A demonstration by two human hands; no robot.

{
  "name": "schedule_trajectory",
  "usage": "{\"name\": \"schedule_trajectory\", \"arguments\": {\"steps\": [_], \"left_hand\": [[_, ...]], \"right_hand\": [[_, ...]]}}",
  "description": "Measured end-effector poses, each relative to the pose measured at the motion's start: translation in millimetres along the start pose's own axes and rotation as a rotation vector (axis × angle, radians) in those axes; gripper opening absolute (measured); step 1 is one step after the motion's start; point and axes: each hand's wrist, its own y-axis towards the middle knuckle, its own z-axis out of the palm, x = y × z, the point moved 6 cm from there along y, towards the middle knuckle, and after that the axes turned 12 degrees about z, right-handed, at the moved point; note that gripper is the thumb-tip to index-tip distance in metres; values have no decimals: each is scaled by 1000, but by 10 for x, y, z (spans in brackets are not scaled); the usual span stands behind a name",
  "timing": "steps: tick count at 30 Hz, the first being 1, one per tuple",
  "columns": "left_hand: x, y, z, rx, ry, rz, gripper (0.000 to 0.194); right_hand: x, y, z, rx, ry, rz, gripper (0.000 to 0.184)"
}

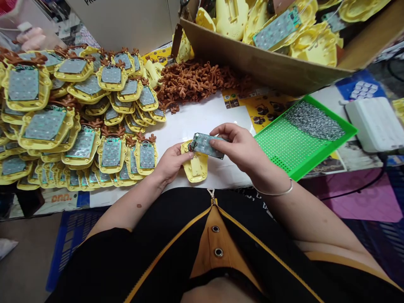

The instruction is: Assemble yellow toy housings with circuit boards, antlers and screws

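A yellow plastic shell (196, 171) lies near the table's front edge, and my left hand (173, 161) grips its left side with the thumb on top. Between the thumb and fingers of my right hand (237, 146) is a circuit board (205, 144) with a grey film face. The board is tilted over the upper part of the shell, its left end close to my left thumb. Some wires (190, 146) show at that end; where they lead is partly hidden. Just left of my left hand stands a finished-looking yellow shell with a board (146, 155) and brown antler piece.
Stacked yellow shells with boards (47, 124) fill the left side. Brown antler-like pieces (192, 82) are heaped at the back. A green tray (303, 168) of small metal screws (315, 120) lies right, beside a white box (372, 122). Behind stands a cardboard box (252, 63) of yellow parts.
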Motion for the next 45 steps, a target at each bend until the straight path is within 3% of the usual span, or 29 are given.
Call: {"name": "schedule_trajectory", "arguments": {"steps": [5,9,13,20,30,40,45], "left_hand": [[-37,23,-31,-59,25,63,36],[-87,33,-73,-118,59,147,38],[-101,23,-82,-141,41,143,40],[-108,-1,-59,-129,22,143,40],[-85,-12,-78,-135,34,124,40],[-128,18,-83,-15,25,206,38],[-183,-20,-64,130,-80,108,38]], "right_hand": [[-106,-53,113,174,172,104,27],[-187,-146,222,311,205,81,37],[-267,-217,321,370,188,30,41],[-351,-197,399,318,224,-27,48],[-402,-190,437,352,310,9,48],[-427,-194,443,309,400,74,45],[-445,-176,434,277,375,65,45]]}}
